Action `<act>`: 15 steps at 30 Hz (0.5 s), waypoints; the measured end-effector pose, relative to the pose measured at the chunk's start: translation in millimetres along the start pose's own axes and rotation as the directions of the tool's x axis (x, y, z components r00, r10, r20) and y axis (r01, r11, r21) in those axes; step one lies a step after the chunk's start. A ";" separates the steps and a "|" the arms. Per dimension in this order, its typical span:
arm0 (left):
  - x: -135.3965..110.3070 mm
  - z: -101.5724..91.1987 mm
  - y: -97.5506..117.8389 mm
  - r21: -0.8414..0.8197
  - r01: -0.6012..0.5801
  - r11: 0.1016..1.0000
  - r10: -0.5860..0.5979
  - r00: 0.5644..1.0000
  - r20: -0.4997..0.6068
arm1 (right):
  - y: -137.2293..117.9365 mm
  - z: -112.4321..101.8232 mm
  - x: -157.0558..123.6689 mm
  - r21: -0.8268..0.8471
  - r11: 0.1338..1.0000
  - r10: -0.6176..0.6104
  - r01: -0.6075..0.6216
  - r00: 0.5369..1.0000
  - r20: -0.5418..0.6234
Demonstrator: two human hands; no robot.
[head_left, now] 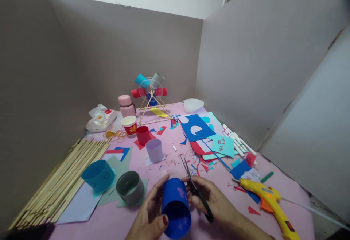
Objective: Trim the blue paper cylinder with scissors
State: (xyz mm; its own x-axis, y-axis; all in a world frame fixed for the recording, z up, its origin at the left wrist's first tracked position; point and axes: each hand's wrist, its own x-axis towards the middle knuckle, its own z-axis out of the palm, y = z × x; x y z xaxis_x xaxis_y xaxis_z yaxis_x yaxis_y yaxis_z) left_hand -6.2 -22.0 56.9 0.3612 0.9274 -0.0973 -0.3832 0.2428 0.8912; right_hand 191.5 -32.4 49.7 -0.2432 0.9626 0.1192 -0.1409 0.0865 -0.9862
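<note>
A rolled blue paper tube (175,192), its open end toward me, sits in my left hand (153,207), with the fingers along its left side and the thumb near the lower rim. My right hand (209,194) grips black-handled scissors (198,192), whose blades point up and away; its fingertips are close to the tube's right side. Left of my hands stand a grey paper cup (129,187) and a teal paper cup (98,176), each on a paper sheet. Farther back are a lilac paper cup (154,150) and a red paper cup (143,135).
A yellow glue gun (262,190) lies at right, its orange light lit. Bamboo sticks (62,178) cover the left side. Behind stand a stick-framed wheel model (151,94), a pink flask (126,107) and a festive cup (129,125). Blue paper (198,123) and markers (237,139) lie right.
</note>
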 end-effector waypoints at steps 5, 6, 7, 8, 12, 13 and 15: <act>0.3 -10.4 0.0 0.067 0.036 0.997 -0.043 0.994 0.103 | 0.9 0.3 -1.6 -0.033 0.999 -0.023 0.025 0.998 0.051; 0.9 -11.6 0.1 0.090 0.044 0.995 -0.055 0.990 0.131 | 1.5 0.5 -1.7 -0.034 0.999 -0.027 0.030 0.997 0.069; 1.4 -12.0 0.1 0.111 0.052 0.993 -0.067 0.988 0.142 | 2.2 0.7 -1.7 -0.031 0.999 -0.028 0.030 0.996 0.085; 1.7 -11.4 0.1 0.120 0.059 0.991 -0.075 0.988 0.136 | 2.8 0.7 -1.7 -0.023 0.999 -0.026 0.028 0.995 0.095; -0.9 -2.7 1.0 0.026 0.059 0.998 -0.060 0.998 0.034 | 1.3 -2.5 -1.5 -0.052 0.998 0.040 -0.039 0.999 0.025; -2.3 -0.8 2.1 0.005 0.061 0.998 -0.061 0.998 0.033 | -0.6 -4.3 -1.8 -0.085 0.995 0.057 -0.057 0.998 0.001; -5.3 0.9 5.9 -0.017 0.066 0.998 -0.066 0.997 0.037 | -6.5 -8.5 -3.1 -0.226 0.972 0.063 -0.068 0.998 -0.032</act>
State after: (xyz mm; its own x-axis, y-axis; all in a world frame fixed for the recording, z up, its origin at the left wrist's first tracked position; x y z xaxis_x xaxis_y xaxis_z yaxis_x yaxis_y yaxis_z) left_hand -9.6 -25.7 63.0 0.4167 0.8983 -0.1391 -0.3731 0.3085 0.8750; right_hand 201.4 -33.8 54.8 -0.2209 0.9738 0.0534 0.0970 0.0765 -0.9923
